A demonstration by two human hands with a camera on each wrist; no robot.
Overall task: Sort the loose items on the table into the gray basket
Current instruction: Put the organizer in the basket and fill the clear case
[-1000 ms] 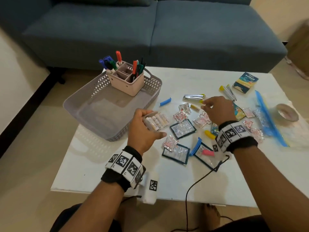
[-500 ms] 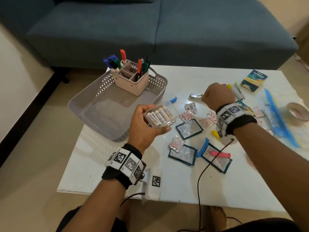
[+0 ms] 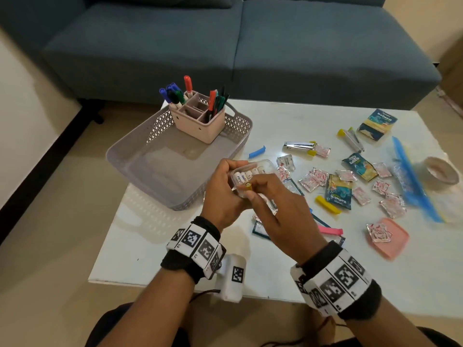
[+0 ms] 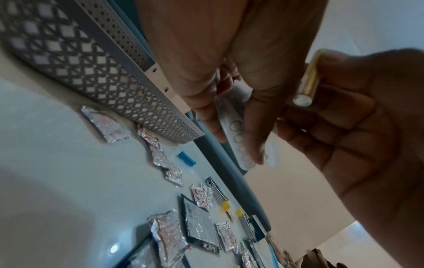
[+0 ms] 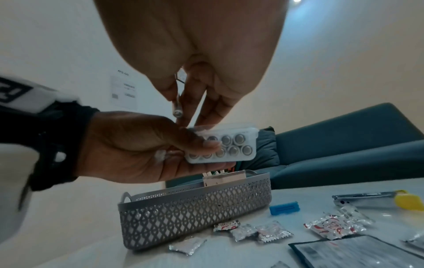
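White table [image 3: 155, 251], gray basket [image 3: 130, 156] beside: left hand [image 3: 220, 196] grips the battery case [image 3: 250, 171], right hand [image 3: 280, 216] pinches a gold battery [image 3: 248, 185] over it.

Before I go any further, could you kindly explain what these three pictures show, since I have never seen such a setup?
No machine here: a person works with bare hands and wears three cameras. One sits on the head and looks down; one sits on each wrist and looks along the fingers. The left hand holds a clear battery case above the white table. The right hand pinches one gold battery in its grip beside the case. On the table stands a gray basket with a pink pen holder inside. Foil sachets, a stapler, colored clips and pouches lie loose to the right.
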